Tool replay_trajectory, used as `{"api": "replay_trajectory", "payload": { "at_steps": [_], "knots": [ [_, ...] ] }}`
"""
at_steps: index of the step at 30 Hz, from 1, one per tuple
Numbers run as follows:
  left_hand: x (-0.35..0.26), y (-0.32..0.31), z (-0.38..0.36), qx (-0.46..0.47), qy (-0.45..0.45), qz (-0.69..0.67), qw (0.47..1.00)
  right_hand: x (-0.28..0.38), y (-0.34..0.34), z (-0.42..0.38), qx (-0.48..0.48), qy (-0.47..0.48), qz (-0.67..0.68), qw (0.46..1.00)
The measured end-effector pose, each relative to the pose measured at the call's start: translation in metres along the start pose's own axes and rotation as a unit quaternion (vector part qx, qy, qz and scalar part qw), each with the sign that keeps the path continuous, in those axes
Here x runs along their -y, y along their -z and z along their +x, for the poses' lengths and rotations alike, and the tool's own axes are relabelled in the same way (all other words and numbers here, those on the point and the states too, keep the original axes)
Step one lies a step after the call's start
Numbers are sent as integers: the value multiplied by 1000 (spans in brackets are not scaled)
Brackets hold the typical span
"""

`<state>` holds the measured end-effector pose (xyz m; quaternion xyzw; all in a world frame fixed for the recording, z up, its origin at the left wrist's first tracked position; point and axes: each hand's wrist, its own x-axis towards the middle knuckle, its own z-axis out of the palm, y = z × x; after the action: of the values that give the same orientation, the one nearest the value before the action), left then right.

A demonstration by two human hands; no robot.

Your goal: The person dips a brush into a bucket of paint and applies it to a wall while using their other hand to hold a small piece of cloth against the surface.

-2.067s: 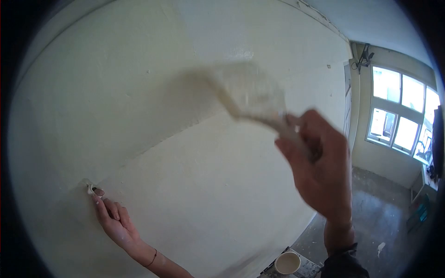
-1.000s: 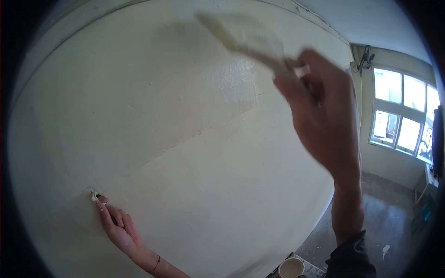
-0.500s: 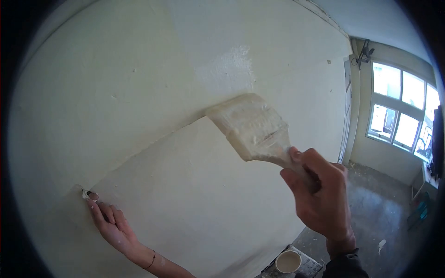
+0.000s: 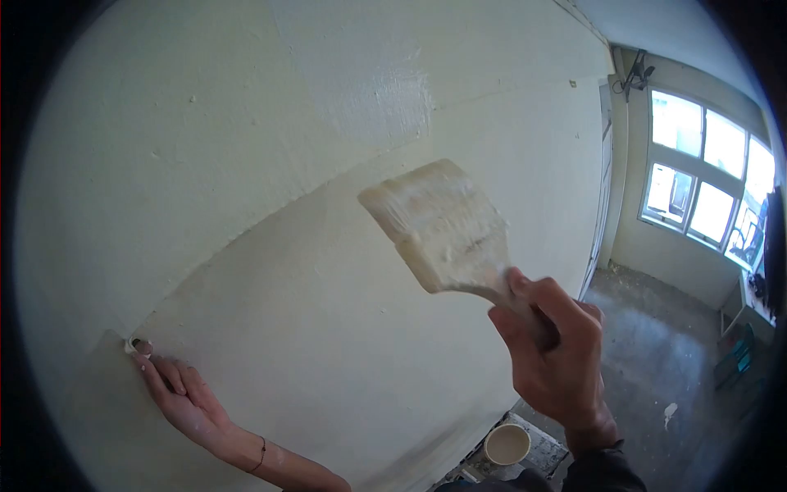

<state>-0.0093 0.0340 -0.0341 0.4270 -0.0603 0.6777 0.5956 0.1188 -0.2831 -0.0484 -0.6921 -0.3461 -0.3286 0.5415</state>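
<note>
My right hand (image 4: 561,353) is wrapped around the handle of a wide flat brush (image 4: 443,230), coated in a pale, thick substance. The bristle end points up and left, overlapping the cream wall (image 4: 270,107). A raised edge (image 4: 283,215) runs slantwise across it, with a greyer surface (image 4: 311,312) below. At the lower left end of this edge, my left hand (image 4: 184,402) is closed, thumb and finger pinched at a small curled whitish piece (image 4: 129,345). Above the brush, a wet-looking patch (image 4: 389,98) shines on the wall.
Below my right hand, a round tub (image 4: 507,444) of pale liquid stands on a stained, dark-edged surface (image 4: 545,443). The grey floor (image 4: 627,361) has pale splashes. Windows (image 4: 709,172) are on the far right wall, with a teal object (image 4: 735,357) lower down.
The brush has moved from the slanted edge to a spot below it, over the greyer surface. The view has shifted slightly; my left hand keeps its pinch at the edge's end.
</note>
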Motion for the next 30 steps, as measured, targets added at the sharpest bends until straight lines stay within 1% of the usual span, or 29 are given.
{"api": "replay_trajectory", "payload": {
  "at_steps": [1, 2, 3, 5, 6, 7, 9, 10, 11, 13, 14, 16, 17, 19, 20, 21, 23, 25, 27, 29, 30],
  "knots": [
    [0, -1, -1, 2, -6, 6, 1000, 1, 5, -2, 21, -8, 3, 1000],
    [-1, -2, -1, 4, -4, 7, 1000, 2, 6, 2, 1, 8, -19, 1000],
    [-2, -5, -3, -4, -6, 14, 1000, 2, 3, 11, 0, 3, -19, 1000],
    [-1, -5, -3, -9, -2, 23, 1000, 1, -5, 35, -42, 38, 25, 998],
    [-1, -3, -2, -1, -1, 14, 1000, 0, -8, 43, -16, 30, 19, 999],
    [0, -1, -1, 6, -1, 4, 1000, -2, -11, 39, -16, 27, 18, 999],
    [-2, -4, -2, 2, 1, 15, 1000, -6, -20, 22, 23, 4, 37, 999],
    [-3, -4, -3, -8, 2, 23, 1000, -5, -20, 7, 18, -14, 37, 999],
    [-2, -2, -2, -10, 2, 21, 1000, -7, -23, -1, 18, -12, 35, 999],
    [-2, 1, -1, 13, -1, 6, 1000, -12, -28, -10, -43, -7, 36, 998],
    [-3, 0, -1, 17, 0, 10, 1000, -13, -31, -4, -45, -12, 38, 998],
    [-4, -5, -3, 1, 7, 8, 1000, -13, -38, 17, -101, 13, 33, 994],
    [-4, -3, -3, 2, 9, 9, 1000, -17, -40, 14, -101, 11, 32, 994],
    [-3, 3, 0, 11, 8, 9, 1000, -22, -46, 5, -60, 44, -4, 997],
    [-3, 4, 1, 8, 3, 5, 1000, -21, -41, -11, -63, 33, 39, 997],
    [-3, 3, 0, 7, 5, 7, 1000, -18, -40, -8, -62, 35, 39, 997],
    [-4, 3, 0, 11, 10, 15, 1000, -13, -38, 0, -94, 38, 34, 994],
    [-3, 6, 2, 19, 17, -12, 1000, -14, -41, 15, -77, 31, 40, 996],
    [-4, 8, 2, 19, 19, -11, 1000, -21, -50, 14, -37, 44, 21, 998],
    [-1, 10, 3, 16, 21, -14, 1000, -18, -31, -10, -16, 23, 9, 1000],
    [-2, 10, 3, 30, 14, -16, 999, -19, -21, -24, 34, -10, 11, 999]
  ]
}}
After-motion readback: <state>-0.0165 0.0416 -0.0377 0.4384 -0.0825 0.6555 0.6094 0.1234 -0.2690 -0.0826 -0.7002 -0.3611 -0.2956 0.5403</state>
